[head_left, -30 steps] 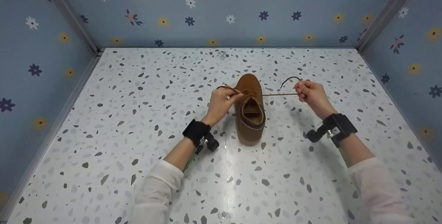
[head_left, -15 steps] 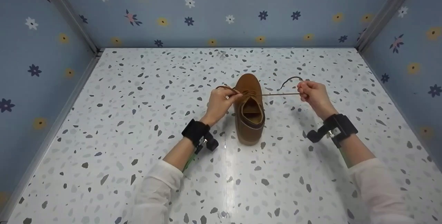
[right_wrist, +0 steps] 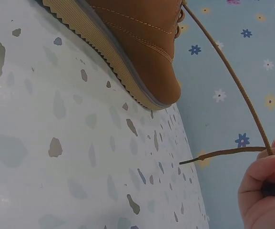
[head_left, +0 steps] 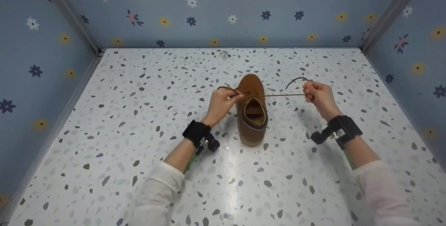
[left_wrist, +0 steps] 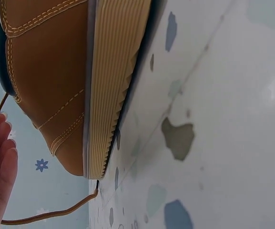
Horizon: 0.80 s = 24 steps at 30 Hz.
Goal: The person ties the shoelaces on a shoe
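Observation:
A brown shoe (head_left: 253,137) stands upright on the speckled table, toe pointing away from me. My left hand (head_left: 220,104) is at the shoe's left side, pinching a brown shoelace close to the eyelets between thumb and fingertips. In the left wrist view, the loose end of that shoelace (left_wrist: 56,214) hangs down past the toe. Off to the right, my right hand (head_left: 320,98) grips the other shoelace end (head_left: 284,95), which runs straight and taut from the shoe. Its tip curves out beyond the fingers, dark at the end, as the right wrist view shows.
The white table (head_left: 139,142) has grey speckles and a seam down its middle. Blue flowered panels (head_left: 230,6) enclose it at the back and both sides. A black strap with a camera mount sits on each wrist (head_left: 343,130).
My right hand has shifted slightly to the right, with the shoelace stretched a little longer. The left hand and the shoe have hardly moved.

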Motion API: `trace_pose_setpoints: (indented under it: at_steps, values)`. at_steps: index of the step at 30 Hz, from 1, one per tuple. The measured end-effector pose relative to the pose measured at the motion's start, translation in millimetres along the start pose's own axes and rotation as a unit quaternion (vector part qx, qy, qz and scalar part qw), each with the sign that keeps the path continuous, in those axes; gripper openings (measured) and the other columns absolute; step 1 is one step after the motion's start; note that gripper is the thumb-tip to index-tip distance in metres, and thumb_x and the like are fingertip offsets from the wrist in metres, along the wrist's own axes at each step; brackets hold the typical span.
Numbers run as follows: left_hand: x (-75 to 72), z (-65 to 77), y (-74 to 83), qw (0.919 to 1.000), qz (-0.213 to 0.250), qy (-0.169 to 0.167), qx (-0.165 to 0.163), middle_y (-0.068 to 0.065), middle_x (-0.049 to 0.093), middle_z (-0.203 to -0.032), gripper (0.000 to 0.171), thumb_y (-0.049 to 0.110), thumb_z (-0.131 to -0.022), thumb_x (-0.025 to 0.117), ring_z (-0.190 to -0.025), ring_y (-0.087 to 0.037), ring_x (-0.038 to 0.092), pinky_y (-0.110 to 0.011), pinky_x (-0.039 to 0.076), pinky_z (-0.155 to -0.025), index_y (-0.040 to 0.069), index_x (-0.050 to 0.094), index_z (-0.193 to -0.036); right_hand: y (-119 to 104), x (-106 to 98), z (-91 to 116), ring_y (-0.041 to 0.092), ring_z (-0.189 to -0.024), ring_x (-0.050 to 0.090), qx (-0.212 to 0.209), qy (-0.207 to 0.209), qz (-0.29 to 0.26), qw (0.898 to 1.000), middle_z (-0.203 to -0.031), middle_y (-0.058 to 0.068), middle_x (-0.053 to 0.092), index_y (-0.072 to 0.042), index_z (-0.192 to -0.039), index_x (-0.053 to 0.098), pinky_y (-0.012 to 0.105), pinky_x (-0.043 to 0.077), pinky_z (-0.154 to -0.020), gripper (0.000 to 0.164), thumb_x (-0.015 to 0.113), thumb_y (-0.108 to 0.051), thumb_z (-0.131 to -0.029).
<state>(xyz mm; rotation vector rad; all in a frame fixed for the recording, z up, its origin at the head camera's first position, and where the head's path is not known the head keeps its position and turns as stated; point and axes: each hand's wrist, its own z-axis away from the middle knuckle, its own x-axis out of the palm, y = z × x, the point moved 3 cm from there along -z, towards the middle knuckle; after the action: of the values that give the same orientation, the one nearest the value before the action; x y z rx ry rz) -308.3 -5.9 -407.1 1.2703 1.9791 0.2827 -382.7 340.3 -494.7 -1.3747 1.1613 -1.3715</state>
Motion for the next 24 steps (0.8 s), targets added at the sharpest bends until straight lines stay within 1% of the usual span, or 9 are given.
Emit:
trace_pose_setpoints:
  at_steps: [5,10,14,17,24]
  values:
    - [-1.2,0.1,-1.6,0.9999,-0.004,-0.006,-0.008,0.014,0.050,-0.059,0.013,0.029,-0.060,0.055,-0.053,0.001,0.040,-0.015,0.029,-0.051,0.017,0.060,-0.063,-0.5,-1.5,-1.3,0.015,-0.050,0.035,-0.001,0.007,0.004,1.000,-0.066,0.012,0.039,0.007,-0.084,0.044,0.026,0.028,-0.036,0.035,0.051,-0.023,-0.067]
    - [-2.8,0.2,-0.6,0.9998,-0.010,-0.010,-0.013,0.013,0.050,-0.059,0.013,0.029,-0.060,0.055,-0.052,0.001,0.040,-0.016,0.029,-0.050,0.017,0.060,-0.063,-1.4,-5.9,-2.8,0.015,-0.049,0.035,-0.002,0.015,0.004,1.000,-0.066,0.012,0.039,0.007,-0.085,0.044,0.026,0.028,-0.036,0.037,0.052,-0.023,-0.066]
    - [-2.0,0.2,-1.7,0.9997,-0.006,-0.017,-0.015,0.012,0.051,-0.059,0.013,0.028,-0.061,0.055,-0.053,0.000,0.041,-0.016,0.029,-0.050,0.016,0.060,-0.063,-1.5,-7.8,-4.1,0.015,-0.049,0.035,-0.006,0.019,0.005,1.000,-0.066,0.013,0.040,0.007,-0.086,0.044,0.026,0.028,-0.036,0.037,0.052,-0.023,-0.066]
    - [-2.1,0.6,-2.1,0.9998,-0.003,-0.015,-0.013,0.012,0.051,-0.059,0.013,0.027,-0.061,0.055,-0.053,0.000,0.041,-0.016,0.029,-0.050,0.015,0.060,-0.062,-1.6,-8.5,-4.5,0.015,-0.049,0.035,-0.007,0.023,0.005,1.000,-0.067,0.013,0.040,0.007,-0.086,0.044,0.027,0.028,-0.036,0.037,0.052,-0.023,-0.066]
    - [-4.1,2.4,-1.2,1.0000,-0.007,0.002,-0.001,0.013,0.051,-0.059,0.011,0.026,-0.059,0.057,-0.055,0.001,0.041,-0.014,0.030,-0.052,0.016,0.060,-0.061,-3.6,-7.8,-2.6,0.016,-0.050,0.035,-0.005,0.029,0.014,0.999,-0.068,0.012,0.039,0.008,-0.087,0.043,0.027,0.028,-0.037,0.039,0.052,-0.024,-0.066]
